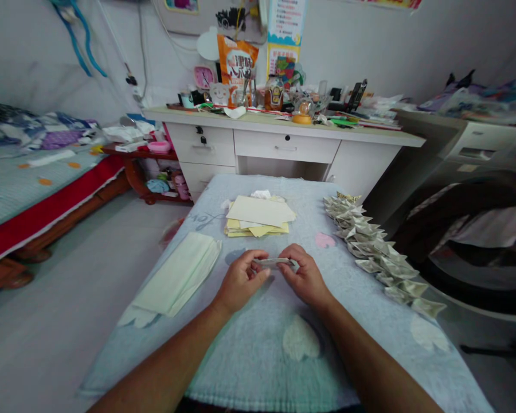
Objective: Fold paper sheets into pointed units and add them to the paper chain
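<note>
Paper bundle [176, 275], pale green, long and flat, lies left of the hands on a light-blue patterned cloth [249, 355]. The left hand [244, 278], fingers and thumb curled nearly together, grips one end of a small, narrow folded whitish paper [274, 261], held between the hands. Beyond them sits a stack of cream and yellow paper [260, 213]. The right hand [304, 274], similarly curled, pinches the other end. Right of it are rows of pointed, greyish folded-paper shapes [373, 246].

Over the tabletop [253, 344], both our forearms [167, 353] are bare, tapering smoothly to the wrists [221, 304]; our left grip [241, 281] and right grip [306, 278] are bare too.
</note>
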`<action>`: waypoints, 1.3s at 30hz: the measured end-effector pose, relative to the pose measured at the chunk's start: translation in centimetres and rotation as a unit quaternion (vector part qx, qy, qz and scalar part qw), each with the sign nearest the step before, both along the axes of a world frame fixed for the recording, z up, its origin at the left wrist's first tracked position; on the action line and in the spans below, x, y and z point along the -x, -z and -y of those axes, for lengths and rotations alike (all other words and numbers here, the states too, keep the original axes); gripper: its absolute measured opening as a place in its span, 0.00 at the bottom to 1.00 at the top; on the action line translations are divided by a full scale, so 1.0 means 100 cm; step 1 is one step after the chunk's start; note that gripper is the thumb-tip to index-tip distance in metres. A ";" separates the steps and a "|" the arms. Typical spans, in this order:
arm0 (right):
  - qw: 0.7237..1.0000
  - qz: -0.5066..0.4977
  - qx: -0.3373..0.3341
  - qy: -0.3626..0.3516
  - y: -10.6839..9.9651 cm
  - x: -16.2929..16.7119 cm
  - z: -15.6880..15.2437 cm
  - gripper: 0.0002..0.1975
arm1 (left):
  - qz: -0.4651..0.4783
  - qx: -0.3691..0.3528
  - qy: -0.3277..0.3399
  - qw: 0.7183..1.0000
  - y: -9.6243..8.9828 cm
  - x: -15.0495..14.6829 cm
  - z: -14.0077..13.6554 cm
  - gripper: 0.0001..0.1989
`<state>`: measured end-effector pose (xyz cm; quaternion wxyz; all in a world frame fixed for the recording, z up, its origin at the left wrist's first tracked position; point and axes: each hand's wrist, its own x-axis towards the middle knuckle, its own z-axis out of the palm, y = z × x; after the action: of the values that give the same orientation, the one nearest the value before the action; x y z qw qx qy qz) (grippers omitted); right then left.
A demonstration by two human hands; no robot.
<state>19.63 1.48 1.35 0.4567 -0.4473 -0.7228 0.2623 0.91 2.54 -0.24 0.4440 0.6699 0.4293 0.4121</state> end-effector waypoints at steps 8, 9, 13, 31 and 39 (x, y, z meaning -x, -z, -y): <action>0.994 0.094 -0.043 -0.028 -0.001 -0.002 0.003 0.18 | 0.067 0.000 0.008 0.998 0.001 0.004 -0.002 0.08; 0.994 0.091 -0.034 -0.042 -0.003 -0.004 0.004 0.22 | 0.077 0.011 0.006 0.997 0.000 0.005 -0.002 0.07; 0.995 0.058 0.005 -0.075 -0.008 -0.013 0.005 0.30 | 0.117 0.054 -0.013 0.992 -0.003 0.005 -0.002 0.06; 0.991 0.080 0.047 -0.100 0.002 -0.015 0.000 0.16 | -0.125 -0.100 -0.008 0.987 0.002 0.004 -0.002 0.09; 0.987 0.110 0.057 -0.106 0.002 -0.015 -0.001 0.14 | -0.193 -0.107 0.033 0.975 0.002 0.007 0.001 0.08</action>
<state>21.15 1.56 1.19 0.3177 -0.4198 -0.7960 0.2988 0.23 2.48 -0.45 0.2921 0.7940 0.4380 0.3038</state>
